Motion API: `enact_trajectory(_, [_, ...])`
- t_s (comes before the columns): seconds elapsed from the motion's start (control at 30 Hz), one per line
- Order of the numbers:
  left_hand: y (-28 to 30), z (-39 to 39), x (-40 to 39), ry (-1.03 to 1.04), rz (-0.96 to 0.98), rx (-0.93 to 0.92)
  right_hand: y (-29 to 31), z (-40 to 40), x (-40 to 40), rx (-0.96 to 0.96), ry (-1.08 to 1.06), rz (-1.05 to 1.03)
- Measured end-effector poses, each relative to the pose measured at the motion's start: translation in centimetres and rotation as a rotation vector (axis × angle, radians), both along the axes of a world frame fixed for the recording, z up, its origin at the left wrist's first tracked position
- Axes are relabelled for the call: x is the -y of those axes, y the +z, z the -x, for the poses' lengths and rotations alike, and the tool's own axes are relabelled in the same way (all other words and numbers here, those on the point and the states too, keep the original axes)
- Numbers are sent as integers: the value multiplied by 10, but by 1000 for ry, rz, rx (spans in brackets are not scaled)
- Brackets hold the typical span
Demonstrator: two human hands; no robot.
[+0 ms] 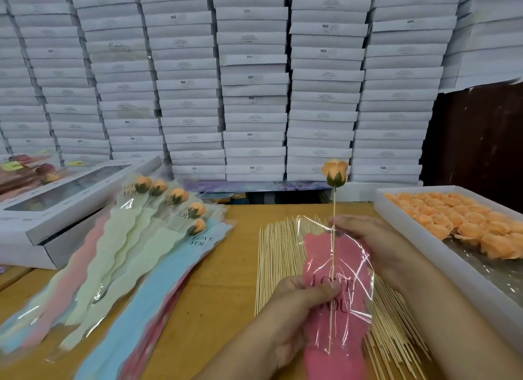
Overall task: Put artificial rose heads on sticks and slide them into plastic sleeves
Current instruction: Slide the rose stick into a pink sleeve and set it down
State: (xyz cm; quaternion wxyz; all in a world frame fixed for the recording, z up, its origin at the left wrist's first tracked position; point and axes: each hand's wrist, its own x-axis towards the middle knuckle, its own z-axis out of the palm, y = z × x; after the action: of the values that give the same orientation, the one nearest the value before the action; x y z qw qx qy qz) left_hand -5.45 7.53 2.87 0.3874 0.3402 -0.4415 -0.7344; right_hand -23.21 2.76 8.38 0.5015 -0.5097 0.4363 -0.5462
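L hand pinches a pink-backed clear plastic sleeve printed "LOVE YOU" w/ thumb and fingers curled on its left edge, held up over the brown surface. R hand grips the sleeve's top right edge, fingers curled at the thin wooden stick. Stick runs down inside the sleeve, its lower tip visible thru the plastic; an orange artificial rose head w/ green calyx sits on its top end, well above the sleeve mouth. Under the sleeve lies a spread of bare wooden sticks. Right: white tray of loose orange rose heads. Left: fanned pile of finished sleeved roses in green, pink, blue sleeves, beside a white window-lid box. Behind, stacked white flat boxes.
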Motion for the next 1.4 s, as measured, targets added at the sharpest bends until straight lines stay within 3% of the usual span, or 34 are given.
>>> enact_trajectory(0.33, [1, 6, -6, 18, -40, -17, 21, 2, 20, 102, -134, -33])
enact_trajectory(0.73, [3, 0, -2, 38, -9, -53, 13, -9, 7, -64, 36, -158])
enact_trajectory(0.97, [1, 0, -2, 35, 3, -16, 26, -7, 9, -97, -87, -107])
enact_trajectory(1.23, [4, -3, -2, 20, 27, -15, 18, -8, 3, -183, -29, -218])
enact_trajectory(1.4, [4, -4, -4, -25, 30, 13, 32, 2, 5, -60, -77, -51])
